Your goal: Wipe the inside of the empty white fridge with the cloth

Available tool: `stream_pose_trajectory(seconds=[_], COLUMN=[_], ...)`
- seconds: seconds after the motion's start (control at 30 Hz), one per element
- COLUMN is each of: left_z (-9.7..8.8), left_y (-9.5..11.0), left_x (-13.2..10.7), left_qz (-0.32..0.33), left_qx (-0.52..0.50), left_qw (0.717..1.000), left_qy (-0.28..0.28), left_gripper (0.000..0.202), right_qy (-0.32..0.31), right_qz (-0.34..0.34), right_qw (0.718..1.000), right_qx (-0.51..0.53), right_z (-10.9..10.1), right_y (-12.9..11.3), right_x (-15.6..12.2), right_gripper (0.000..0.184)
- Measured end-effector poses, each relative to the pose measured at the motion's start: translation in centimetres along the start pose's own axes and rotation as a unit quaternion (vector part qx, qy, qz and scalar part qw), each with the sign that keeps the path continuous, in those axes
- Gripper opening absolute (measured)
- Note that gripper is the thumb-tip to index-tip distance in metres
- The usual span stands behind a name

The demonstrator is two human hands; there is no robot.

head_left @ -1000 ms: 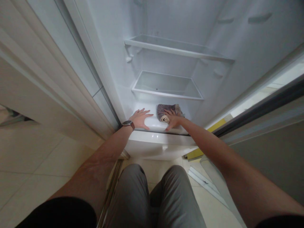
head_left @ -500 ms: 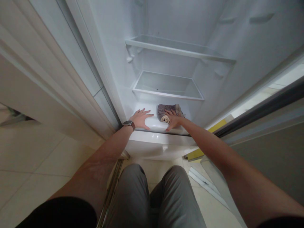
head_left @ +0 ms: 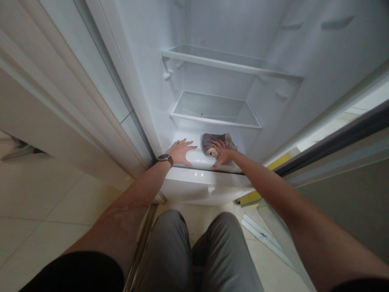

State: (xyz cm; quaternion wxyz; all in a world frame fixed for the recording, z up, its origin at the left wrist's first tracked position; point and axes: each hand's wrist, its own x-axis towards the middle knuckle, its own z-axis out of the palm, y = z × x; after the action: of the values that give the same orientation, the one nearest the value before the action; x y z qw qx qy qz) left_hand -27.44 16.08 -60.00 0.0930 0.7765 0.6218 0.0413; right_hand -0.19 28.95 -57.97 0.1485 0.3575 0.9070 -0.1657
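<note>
I face an open white fridge with bare shelves. My left hand (head_left: 180,151), a watch on its wrist, lies flat with fingers spread on the lowest white shelf (head_left: 197,159) at its left end. My right hand (head_left: 223,153) rests flat on a folded grey-brown cloth (head_left: 212,140) with a beige edge, which lies on the same shelf a little right of the middle. The fingers of that hand are stretched out over the cloth, not wrapped round it.
Two glass shelves (head_left: 214,110) (head_left: 227,61) sit above the hands. A white drawer front (head_left: 206,187) is below the lowest shelf. The fridge door (head_left: 343,178) stands open at right, with a yellow strip (head_left: 275,164) and white strips (head_left: 264,235) on the tiled floor. My knees (head_left: 194,251) are below.
</note>
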Motion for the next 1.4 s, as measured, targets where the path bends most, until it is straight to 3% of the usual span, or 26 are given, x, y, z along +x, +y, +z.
stream_pose_trajectory(seconds=[1.4], left_z=[0.37], left_y=[-0.01], left_x=[0.22], left_qz=[-0.001], left_qx=[-0.019], left_qw=[1.0], left_qy=[0.014], left_gripper=[0.111], right_qy=[-0.011], right_qz=[0.014], right_qw=[0.999], right_qx=[-0.028], right_z=[0.0], right_y=[0.11], right_x=[-0.01], right_gripper=[0.155])
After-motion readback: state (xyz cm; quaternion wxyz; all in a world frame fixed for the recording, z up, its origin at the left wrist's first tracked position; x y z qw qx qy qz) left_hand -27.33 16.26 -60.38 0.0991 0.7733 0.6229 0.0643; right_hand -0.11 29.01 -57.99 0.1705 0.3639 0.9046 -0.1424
